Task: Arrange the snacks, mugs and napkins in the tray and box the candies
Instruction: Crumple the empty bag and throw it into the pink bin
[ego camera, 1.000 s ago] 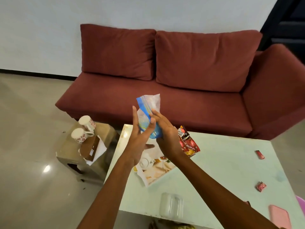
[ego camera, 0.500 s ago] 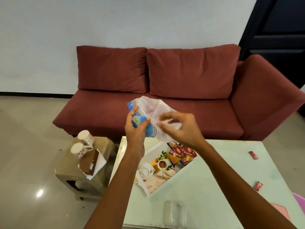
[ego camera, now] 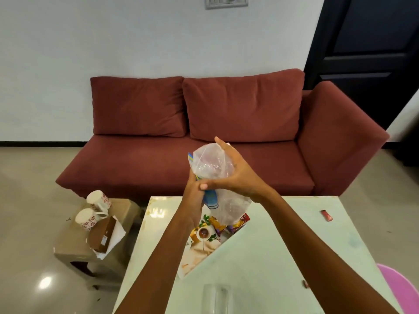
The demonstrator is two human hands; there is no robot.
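Both hands hold a clear plastic snack bag point(ego camera: 212, 164) with a blue printed edge, raised above the table. My left hand point(ego camera: 192, 196) grips its blue lower part, and my right hand point(ego camera: 235, 175) wraps around its upper side. Below them lies the printed tray point(ego camera: 199, 252) with snack packets point(ego camera: 229, 225) at its far end. Two white mugs point(ego camera: 93, 210) with red flowers stand on a low stool point(ego camera: 95, 241) to the left, beside a brown box on white napkins point(ego camera: 113, 236). A red candy point(ego camera: 326, 215) lies on the table's right side.
The pale green table point(ego camera: 272, 257) fills the foreground. A clear container point(ego camera: 216, 298) stands at its near edge. A red sofa point(ego camera: 204, 143) is behind the table. A pink object point(ego camera: 401, 288) shows at the lower right. Another small candy point(ego camera: 305, 283) peeks beside my right forearm.
My right hand has gone from pulling the bag's loose end to wrapping around its upper side. The bag now stands more upright, and my head has tilted upward.
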